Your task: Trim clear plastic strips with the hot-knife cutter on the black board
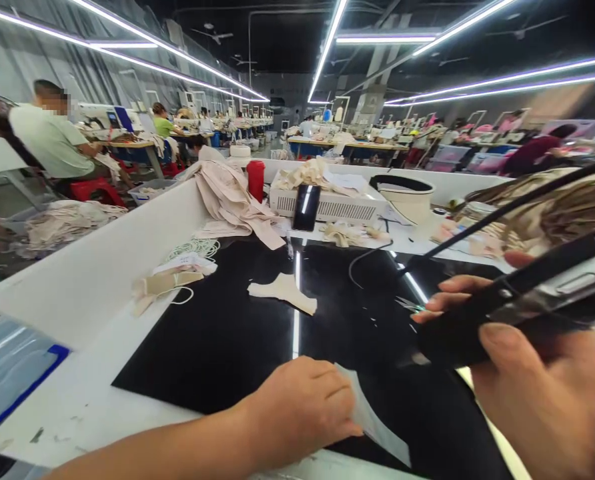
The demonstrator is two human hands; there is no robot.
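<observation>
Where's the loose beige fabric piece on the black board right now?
In the head view, the beige fabric piece lies slightly left of centre on the black board, between the left hand and the phone.

No text, brand, number or sign could be read. Faint marks on the crumpled white slip (200,262) beside the beige fabric strips (170,285) were too blurred to make out, and the black, silver-sided handheld tool (457,337) bore no legible lettering.
</observation>
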